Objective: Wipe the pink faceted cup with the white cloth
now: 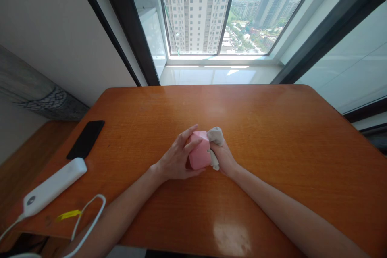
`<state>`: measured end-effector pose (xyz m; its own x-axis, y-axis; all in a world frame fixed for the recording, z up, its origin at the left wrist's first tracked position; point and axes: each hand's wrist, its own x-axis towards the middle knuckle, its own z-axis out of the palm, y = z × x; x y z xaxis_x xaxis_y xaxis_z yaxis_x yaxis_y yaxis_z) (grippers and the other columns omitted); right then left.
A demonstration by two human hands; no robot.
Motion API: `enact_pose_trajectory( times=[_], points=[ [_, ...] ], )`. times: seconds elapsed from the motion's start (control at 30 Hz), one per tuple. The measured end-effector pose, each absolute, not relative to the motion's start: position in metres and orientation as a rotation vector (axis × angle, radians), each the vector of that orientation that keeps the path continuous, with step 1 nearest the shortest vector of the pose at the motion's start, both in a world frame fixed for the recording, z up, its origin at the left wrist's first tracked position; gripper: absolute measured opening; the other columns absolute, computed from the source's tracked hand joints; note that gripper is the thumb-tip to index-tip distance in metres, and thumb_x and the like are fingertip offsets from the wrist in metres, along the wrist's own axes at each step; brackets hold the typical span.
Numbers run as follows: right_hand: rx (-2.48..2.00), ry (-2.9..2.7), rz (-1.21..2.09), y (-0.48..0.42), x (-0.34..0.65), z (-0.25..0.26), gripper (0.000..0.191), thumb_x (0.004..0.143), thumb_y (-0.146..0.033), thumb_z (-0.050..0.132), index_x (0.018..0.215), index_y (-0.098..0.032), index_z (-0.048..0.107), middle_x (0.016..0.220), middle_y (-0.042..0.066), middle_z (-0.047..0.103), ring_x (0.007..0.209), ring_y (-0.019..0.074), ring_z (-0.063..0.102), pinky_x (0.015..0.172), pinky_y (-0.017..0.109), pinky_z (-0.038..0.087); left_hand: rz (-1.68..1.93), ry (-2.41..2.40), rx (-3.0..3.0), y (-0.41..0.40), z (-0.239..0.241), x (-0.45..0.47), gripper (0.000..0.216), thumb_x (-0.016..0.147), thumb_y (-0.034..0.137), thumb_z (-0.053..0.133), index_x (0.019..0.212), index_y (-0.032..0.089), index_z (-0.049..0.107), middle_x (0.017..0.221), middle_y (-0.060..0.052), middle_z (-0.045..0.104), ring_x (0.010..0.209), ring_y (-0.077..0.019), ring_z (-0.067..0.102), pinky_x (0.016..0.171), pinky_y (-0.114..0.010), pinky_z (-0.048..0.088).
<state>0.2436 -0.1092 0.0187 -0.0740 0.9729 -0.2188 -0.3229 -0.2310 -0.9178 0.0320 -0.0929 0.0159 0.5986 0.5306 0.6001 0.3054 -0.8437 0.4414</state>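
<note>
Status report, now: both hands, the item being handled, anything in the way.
Left hand around pink object. Right hand holding pale cloth at its right side. White cable loops by left forearm; none between the hands and the object but the cloth.

A black phone [86, 139] lies beside a white device [54, 187].

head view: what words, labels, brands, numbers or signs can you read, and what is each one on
No text can be read.
Thin yellow tag at the looped white cable: too small and blurred to tell.
Round grey mark on the long white plastic bar: no letters legible.
Faceted pink block: none seen on its visible sides.
</note>
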Motion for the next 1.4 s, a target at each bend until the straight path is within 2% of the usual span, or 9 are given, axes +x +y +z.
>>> enact_pose_trajectory(
  times=[0.13, 0.27, 0.4, 0.67, 0.8, 0.93, 1.1, 1.3, 1.4],
  points=[
    [-1.087, -0.93, 1.524, -0.111, 0.245, 0.021, 0.035, 0.079, -0.051, 0.088, 0.079, -0.021, 0.071, 0.073, -0.001, 0.066, 0.064, 0.0127, 0.053, 0.061, 0.025, 0.047, 1.127, 0.72, 2.565, -0.094, 0.02, 0.033, 0.103, 0.082, 0.059, 0.094, 0.165, 0.033, 0.039, 0.167, -0.021, 0.045, 0.151, -0.0412, 0.056, 0.119, -0.061, 0.057],
    [-1.091, -1.072, 1.461, -0.114, 0.245, 0.027, 0.039, 0.079, -0.054, 0.087, 0.075, -0.02, 0.068, 0.07, -0.002, 0.06, 0.064, 0.0121, 0.047, 0.06, 0.025, 0.044, 1.173, 0.739, 2.368, -0.093, 0.022, 0.034, 0.108, 0.074, 0.071, 0.092, 0.161, 0.029, 0.044, 0.152, -0.019, 0.059, 0.138, -0.0409, 0.065, 0.115, -0.059, 0.058],
    [-1.08, -1.143, 1.452, -0.115, 0.244, 0.029, 0.039, 0.084, -0.054, 0.083, 0.074, -0.02, 0.066, 0.07, -0.002, 0.057, 0.064, 0.0118, 0.045, 0.061, 0.025, 0.044, 1.037, 0.821, 2.102, -0.094, 0.019, 0.034, 0.099, 0.082, 0.078, 0.082, 0.158, 0.027, 0.045, 0.141, -0.015, 0.068, 0.12, -0.0357, 0.073, 0.107, -0.054, 0.061],
    [-1.086, -1.08, 1.481, -0.113, 0.244, 0.025, 0.033, 0.083, -0.048, 0.083, 0.076, -0.021, 0.066, 0.072, -0.002, 0.059, 0.066, 0.0124, 0.048, 0.062, 0.025, 0.045, 1.212, 0.578, 2.42, -0.093, 0.017, 0.03, 0.121, 0.083, 0.075, 0.087, 0.176, 0.031, 0.023, 0.176, -0.024, 0.035, 0.163, -0.0463, 0.042, 0.127, -0.069, 0.046],
    [-1.094, -0.972, 1.52, -0.111, 0.244, 0.023, 0.031, 0.081, -0.048, 0.086, 0.082, -0.022, 0.069, 0.076, -0.001, 0.067, 0.069, 0.0147, 0.055, 0.066, 0.026, 0.05, 1.177, 0.508, 2.708, -0.091, 0.018, 0.029, 0.115, 0.082, 0.051, 0.096, 0.173, 0.031, 0.03, 0.181, -0.023, 0.026, 0.167, -0.0472, 0.036, 0.127, -0.07, 0.048],
    [-1.051, -1.005, 1.512, -0.11, 0.244, 0.025, 0.033, 0.082, -0.049, 0.085, 0.081, -0.021, 0.069, 0.078, -0.001, 0.066, 0.07, 0.0144, 0.053, 0.066, 0.026, 0.049, 1.2, 0.494, 2.818, -0.09, 0.021, 0.031, 0.093, 0.085, 0.035, 0.093, 0.164, 0.028, 0.043, 0.177, -0.021, 0.035, 0.163, -0.0433, 0.041, 0.123, -0.065, 0.054],
    [-1.036, -1.161, 1.444, -0.115, 0.243, 0.031, 0.038, 0.088, -0.056, 0.078, 0.078, -0.02, 0.066, 0.073, -0.002, 0.058, 0.065, 0.0126, 0.045, 0.061, 0.026, 0.044, 1.27, 0.511, 2.621, -0.092, 0.031, 0.034, 0.099, 0.079, 0.055, 0.093, 0.162, 0.027, 0.047, 0.156, -0.021, 0.057, 0.14, -0.0406, 0.06, 0.113, -0.063, 0.059],
    [-1.145, -1.243, 1.395, -0.117, 0.244, 0.027, 0.038, 0.085, -0.051, 0.075, 0.069, -0.021, 0.059, 0.068, -0.003, 0.051, 0.063, 0.0123, 0.042, 0.06, 0.027, 0.04, 1.175, 0.644, 2.182, -0.094, 0.025, 0.037, 0.092, 0.084, 0.067, 0.085, 0.158, 0.026, 0.048, 0.14, -0.017, 0.065, 0.123, -0.0355, 0.07, 0.105, -0.055, 0.061],
    [-1.162, -1.235, 1.398, -0.117, 0.244, 0.027, 0.038, 0.085, -0.052, 0.074, 0.07, -0.021, 0.059, 0.068, -0.003, 0.052, 0.063, 0.0123, 0.042, 0.06, 0.027, 0.04, 1.118, 0.68, 2.127, -0.094, 0.018, 0.035, 0.098, 0.085, 0.074, 0.082, 0.162, 0.026, 0.044, 0.146, -0.018, 0.062, 0.13, -0.0372, 0.068, 0.111, -0.057, 0.059]
  ],
)
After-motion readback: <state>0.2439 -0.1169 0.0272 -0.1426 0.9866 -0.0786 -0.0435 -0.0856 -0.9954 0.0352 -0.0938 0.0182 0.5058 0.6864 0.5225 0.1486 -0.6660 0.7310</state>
